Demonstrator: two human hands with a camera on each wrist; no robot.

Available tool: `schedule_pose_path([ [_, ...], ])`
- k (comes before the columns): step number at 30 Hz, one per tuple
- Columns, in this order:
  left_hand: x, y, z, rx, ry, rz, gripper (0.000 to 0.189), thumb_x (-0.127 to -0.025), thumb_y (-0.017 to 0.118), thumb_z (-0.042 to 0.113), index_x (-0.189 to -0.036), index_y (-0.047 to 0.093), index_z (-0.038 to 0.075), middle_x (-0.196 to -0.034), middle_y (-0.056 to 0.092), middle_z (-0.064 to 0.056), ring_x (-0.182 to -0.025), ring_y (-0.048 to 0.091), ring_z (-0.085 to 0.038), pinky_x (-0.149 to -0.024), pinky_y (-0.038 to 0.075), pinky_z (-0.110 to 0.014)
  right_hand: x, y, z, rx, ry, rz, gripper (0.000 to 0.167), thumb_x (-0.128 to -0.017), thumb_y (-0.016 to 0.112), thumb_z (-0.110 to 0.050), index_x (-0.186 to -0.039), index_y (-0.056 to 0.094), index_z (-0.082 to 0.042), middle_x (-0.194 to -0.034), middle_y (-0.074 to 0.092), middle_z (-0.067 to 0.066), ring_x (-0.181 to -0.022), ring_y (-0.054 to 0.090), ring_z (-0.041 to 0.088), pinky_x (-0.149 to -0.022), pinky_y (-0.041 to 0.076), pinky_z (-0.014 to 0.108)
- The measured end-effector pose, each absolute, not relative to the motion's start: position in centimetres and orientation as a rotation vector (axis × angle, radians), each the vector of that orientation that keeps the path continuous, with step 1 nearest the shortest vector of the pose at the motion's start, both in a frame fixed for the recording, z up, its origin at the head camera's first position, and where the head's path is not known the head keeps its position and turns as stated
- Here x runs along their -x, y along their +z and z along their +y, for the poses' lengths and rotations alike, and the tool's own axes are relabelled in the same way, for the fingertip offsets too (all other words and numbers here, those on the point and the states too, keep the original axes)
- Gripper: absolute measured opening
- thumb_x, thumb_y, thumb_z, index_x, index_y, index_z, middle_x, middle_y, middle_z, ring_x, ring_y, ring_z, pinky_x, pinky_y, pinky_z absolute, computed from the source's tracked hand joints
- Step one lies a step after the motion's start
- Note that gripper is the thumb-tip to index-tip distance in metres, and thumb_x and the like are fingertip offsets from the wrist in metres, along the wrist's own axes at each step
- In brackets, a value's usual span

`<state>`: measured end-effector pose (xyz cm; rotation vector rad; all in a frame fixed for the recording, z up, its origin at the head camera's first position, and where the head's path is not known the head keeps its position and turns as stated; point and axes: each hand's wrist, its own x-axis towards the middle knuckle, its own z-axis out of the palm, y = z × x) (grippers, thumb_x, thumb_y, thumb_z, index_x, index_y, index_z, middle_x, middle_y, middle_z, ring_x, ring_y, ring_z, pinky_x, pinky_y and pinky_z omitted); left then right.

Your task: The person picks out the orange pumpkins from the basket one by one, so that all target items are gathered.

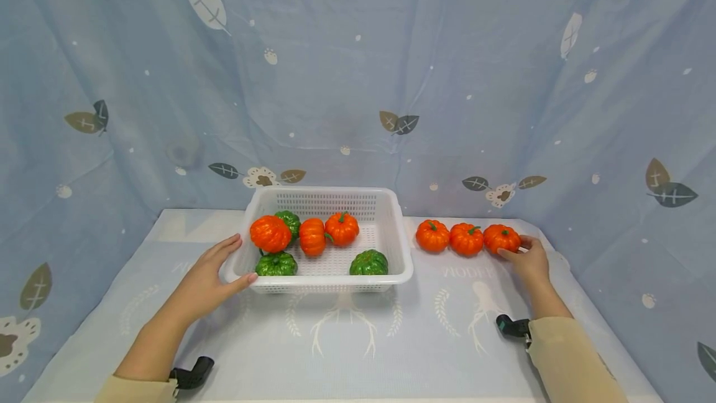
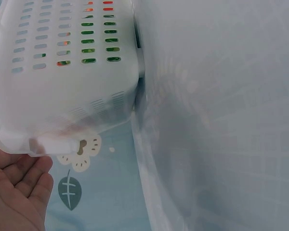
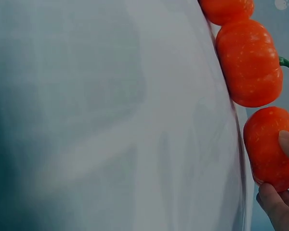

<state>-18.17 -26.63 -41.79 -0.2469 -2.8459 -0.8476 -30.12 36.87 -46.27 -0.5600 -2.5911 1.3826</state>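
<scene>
Left hand (image 1: 209, 282): forearm slanting in from the near left, thumb at the near left corner of the basket (image 1: 324, 280), fingers extended to its left rim; grip wide.

Right hand (image 1: 531, 260): forearm slanting in from the near right; thumb on the near side of the rightmost orange pumpkin (image 1: 500, 238), fingers round its right side; grip narrowed to that fruit's width, holding it.

Sleeves (image 1: 570, 359): beige cloth, a black wrist device (image 1: 511, 326) at the right cuff, another (image 1: 192, 373) at the left.

Basket: white, glossy plastic, rectangular, rounded corners, slotted walls. Contents: three orange pumpkins (image 1: 342, 229) and three green pumpkins (image 1: 369, 262), the central orange one lying on its side.

Rightmost orange pumpkin: squat, ribbed, shiny orange-red skin; positioned on the worktop (image 1: 419, 341), right of the basket, at the right end of a row of three.

Middle pumpkin (image 1: 467, 240) and left pumpkin (image 1: 432, 236): matching colour and lobed form, green curved stems, set close together.

Worktop: covered in pale, smooth sheeting with a faint white print.

Curtain (image 1: 335, 92): blue-grey, creased fabric at the far side, patterned with leaves and flowers.
</scene>
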Motion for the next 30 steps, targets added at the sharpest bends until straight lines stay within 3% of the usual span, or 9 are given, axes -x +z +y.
schedule_pose_path([
  [30,18.2,-41.96,-26.68,0.251,-0.847,-2.842,0.092,-0.088,0.07,0.056,-0.153,0.036,0.0,-0.16,0.03,-0.02,-0.142,0.029,-0.05,-0.106,0.027,-0.074,30.63,-46.11,37.1,0.626,1.519,-2.622,0.082,-0.093,0.071,-0.013,-0.152,0.018,0.008,-0.153,0.026,0.036,-0.136,0.034,0.051,-0.112,0.035,0.055],
])
